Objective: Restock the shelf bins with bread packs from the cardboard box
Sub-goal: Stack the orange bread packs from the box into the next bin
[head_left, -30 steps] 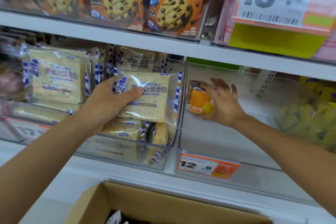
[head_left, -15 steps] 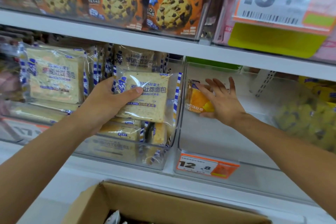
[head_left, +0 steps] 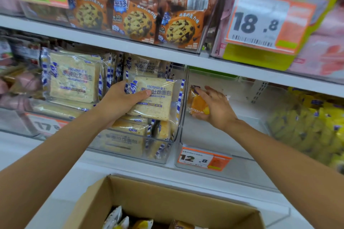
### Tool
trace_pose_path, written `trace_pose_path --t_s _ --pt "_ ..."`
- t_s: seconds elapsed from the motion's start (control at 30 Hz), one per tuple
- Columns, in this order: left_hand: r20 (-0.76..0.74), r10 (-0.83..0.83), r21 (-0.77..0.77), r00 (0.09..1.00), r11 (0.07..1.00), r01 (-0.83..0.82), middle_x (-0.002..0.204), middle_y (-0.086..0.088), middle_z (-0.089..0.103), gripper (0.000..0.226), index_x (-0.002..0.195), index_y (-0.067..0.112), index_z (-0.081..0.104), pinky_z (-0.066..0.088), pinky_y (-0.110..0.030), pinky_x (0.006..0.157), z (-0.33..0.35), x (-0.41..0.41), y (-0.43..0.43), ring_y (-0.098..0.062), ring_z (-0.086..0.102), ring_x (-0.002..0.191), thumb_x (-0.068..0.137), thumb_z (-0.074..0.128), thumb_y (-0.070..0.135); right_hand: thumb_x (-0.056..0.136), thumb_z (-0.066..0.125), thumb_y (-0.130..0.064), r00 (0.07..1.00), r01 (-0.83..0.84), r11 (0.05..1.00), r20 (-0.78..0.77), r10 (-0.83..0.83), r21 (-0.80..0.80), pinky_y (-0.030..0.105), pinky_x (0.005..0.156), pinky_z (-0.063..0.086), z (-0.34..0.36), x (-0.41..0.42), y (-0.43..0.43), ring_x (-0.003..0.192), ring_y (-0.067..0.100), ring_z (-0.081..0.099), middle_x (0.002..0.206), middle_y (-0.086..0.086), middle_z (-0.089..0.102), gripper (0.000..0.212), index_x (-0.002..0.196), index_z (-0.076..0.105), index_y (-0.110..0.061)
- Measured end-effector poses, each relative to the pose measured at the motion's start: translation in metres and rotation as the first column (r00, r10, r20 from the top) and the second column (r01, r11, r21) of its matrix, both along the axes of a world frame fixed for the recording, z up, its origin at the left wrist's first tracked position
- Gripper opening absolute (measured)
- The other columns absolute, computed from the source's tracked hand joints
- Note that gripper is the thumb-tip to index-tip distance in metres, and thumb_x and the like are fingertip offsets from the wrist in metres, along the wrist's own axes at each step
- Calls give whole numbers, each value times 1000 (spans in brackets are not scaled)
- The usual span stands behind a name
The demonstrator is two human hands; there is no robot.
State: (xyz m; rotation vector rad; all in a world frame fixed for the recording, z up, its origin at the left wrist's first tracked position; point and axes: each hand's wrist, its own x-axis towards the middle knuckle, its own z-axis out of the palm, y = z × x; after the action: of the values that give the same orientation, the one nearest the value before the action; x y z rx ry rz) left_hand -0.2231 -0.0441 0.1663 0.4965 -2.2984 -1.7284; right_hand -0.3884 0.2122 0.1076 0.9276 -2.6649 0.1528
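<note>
left grip [head_left: 121, 102] is clamped on a toast pack [head_left: 158, 102], thumb across the front of the wrapper and fingers behind, holding it upright over the stacked packs in the middle clear bin [head_left: 130, 154] on the lower shelf. right grip [head_left: 217, 108] is closed on an orange bread pack [head_left: 198, 104], fingers spread over its top and face, thumb at its lower edge; the pack stands just inside the right clear bin [head_left: 251, 169], close against that bin's left wall. that bin carries a price tag [head_left: 203, 160] reading 12.8 on its front. a further toast pack [head_left: 74, 76] of the same type stands upright in the bin to the left. blurred yellow packs [head_left: 307, 126] fill the space to the far right. the upper shelf holds cookie packs [head_left: 139, 22] and a tag [head_left: 260, 24] reading 18.8. the cardboard box [head_left: 167, 195] sits open below the shelf edge, between the forearms, with several wrapped packs partly visible inside; their type cannot be told.
</note>
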Motion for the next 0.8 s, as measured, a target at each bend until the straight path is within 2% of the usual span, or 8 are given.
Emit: trace_pose_path --t_s 0.1,0.17,0.27,0.33,0.47,0.57,0.67,0.8 --pt "-4 3 -1 1000 1000 -3 81 18 45 24 103 24 49 42 -14 57 6 4 5 8 51 60 90 67 33 81 69 -54 999 -2 999 43 4 -54 38 117 16 5 17 -6 144 27 22 158 6 23 92 154 19 -30" --pt "-42 -7 13 999 1000 7 94 17 49 57 138 14 44 39 -16 72 7 4 4 6 45 71 90 67 34 84 68 -50 997 -6 995 74 13 -96 36 117 16 11 30 -8 145 26 21 158 6 22 88 154 19 -29" --pt "-53 -18 -28 998 999 16 143 -1 45 78 150 11 31 30 -24 90 11 9 5 -15 48 121 88 69 40 87 66 -44 994 3 988 111 14 -154 37 116 18 22 50 -10 144 27 24 158 8 24 80 153 22 -26" --pt "-54 -33 6 998 999 34 155 -4 34 81 153 13 25 31 -30 97 18 16 6 -24 37 137 89 68 41 90 66 -36 990 20 970 140 15 -241 36 114 24 31 66 -11 143 28 28 155 11 30 75 152 26 -24" --pt "-62 -29 197 998 980 40 156 -3 31 82 155 18 20 34 -33 94 24 40 -2 -25 40 135 90 68 33 91 56 -11 991 76 887 133 -17 -456 26 91 37 54 110 -16 123 25 47 135 6 50 58 146 38 -22" --pt "-81 -20 242 997 970 39 154 -1 33 80 155 21 19 39 -30 83 16 62 -11 -17 49 116 92 67 31 93 58 -29 984 38 823 166 68 -566 32 97 42 71 151 -41 119 19 49 129 0 52 56 145 40 -21" --pt "-105 -14 193 994 981 34 154 -1 32 77 154 20 24 41 -31 83 7 73 -14 -15 46 116 91 67 34 88 62 -50 924 72 827 350 156 -558 35 95 46 83 179 -78 116 14 49 147 -3 41 85 154 15 -28" --pt "-147 -4 3 989 1000 4 150 -2 41 71 148 15 34 40 -31 99 5 58 -26 -20 47 130 90 67 39 86 73 -24 803 242 747 560 203 -619 29 79 49 87 178 -120 94 11 51 144 4 44 88 152 14 -27"
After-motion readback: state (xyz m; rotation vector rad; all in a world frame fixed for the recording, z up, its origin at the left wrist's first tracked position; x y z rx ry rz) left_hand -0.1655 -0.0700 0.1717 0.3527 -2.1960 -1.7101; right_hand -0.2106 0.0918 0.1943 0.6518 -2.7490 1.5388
